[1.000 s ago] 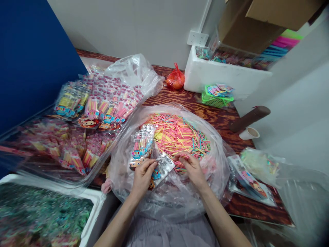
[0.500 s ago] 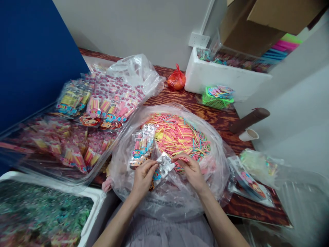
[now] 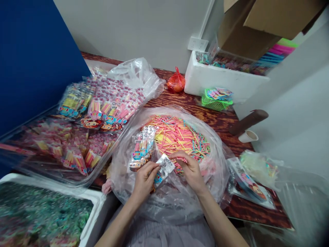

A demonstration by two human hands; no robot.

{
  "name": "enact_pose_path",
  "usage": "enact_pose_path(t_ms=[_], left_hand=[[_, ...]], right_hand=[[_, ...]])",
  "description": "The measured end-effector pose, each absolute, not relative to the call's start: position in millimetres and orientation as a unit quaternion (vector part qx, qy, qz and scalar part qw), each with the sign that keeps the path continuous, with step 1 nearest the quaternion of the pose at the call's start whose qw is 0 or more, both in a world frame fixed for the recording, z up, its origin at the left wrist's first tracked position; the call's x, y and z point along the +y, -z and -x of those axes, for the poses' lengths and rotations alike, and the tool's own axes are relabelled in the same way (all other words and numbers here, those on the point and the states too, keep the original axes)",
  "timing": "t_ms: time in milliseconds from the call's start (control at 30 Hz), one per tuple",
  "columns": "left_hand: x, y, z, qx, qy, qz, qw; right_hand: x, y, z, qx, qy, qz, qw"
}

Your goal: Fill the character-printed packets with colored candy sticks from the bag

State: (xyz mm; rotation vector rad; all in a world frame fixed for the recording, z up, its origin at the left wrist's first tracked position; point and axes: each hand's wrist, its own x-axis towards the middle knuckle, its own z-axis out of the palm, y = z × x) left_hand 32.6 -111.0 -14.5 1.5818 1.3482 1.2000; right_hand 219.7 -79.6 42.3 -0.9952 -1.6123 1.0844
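Between the fingers of my left hand is a small printed plastic pouch, its silvery end pointing up and right. My right hand is closed around a small bunch of pink candy sticks, their ends showing by the fingers, just right of the pouch. Both hands are over a large clear plastic bag opened wide. A heap of loose pink, yellow and blue sticks lies in it. Several printed pouches with sticks inside lie on the bag's left side.
At left a clear tray holds many filled pouches. A white foam box is at lower left. Behind stand a red bag of fruit, a green basket and another foam box. A paper cup is at right.
My right hand has drawn slightly away from the pouch's end, still with the sticks. My left hand keeps its hold on the pouch. The view has shifted a little.
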Motion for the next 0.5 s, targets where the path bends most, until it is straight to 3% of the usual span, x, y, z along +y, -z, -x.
enact_pose_path(t_ms=[500], left_hand=[[-109.9, 10.5, -37.7, 0.517, -0.456, -0.616, 0.380]], right_hand=[[-87.7, -38.8, -227.0, -0.641, -0.458, 0.417, 0.454]])
